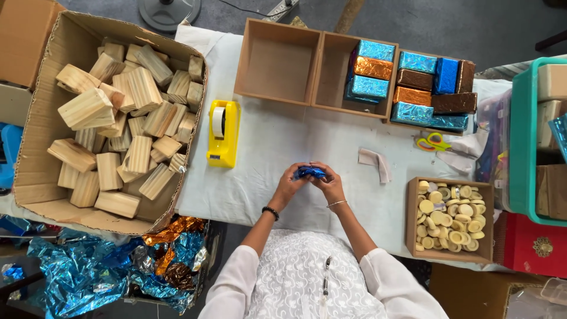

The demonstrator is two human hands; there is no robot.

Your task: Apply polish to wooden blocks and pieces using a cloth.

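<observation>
Pinching a small object wrapped in blue foil [309, 172] between both hands, the person holds it just above the white-covered desk [277, 142], directly in front of the body. The left hand [290, 184] has its fingers closed around the near-left end of the foil, and the right hand [329, 184] has its fingers closed on the right end, so both grip the same piece. The thin, shiny foil looks likely to tear or spring open if the fingers pull too hard at the folds, and the small piece inside could slip out and drop to the desk. The yellow tape dispenser [222, 133] stands apart to the left, so reaching for it would leave one hand alone to keep the wrap shut. The scissors [433, 142] and a loose strip of paper [375, 161] lie to the right, near the wooden tray of pale round discs [450, 217], where a stray elbow could nudge them.
</observation>
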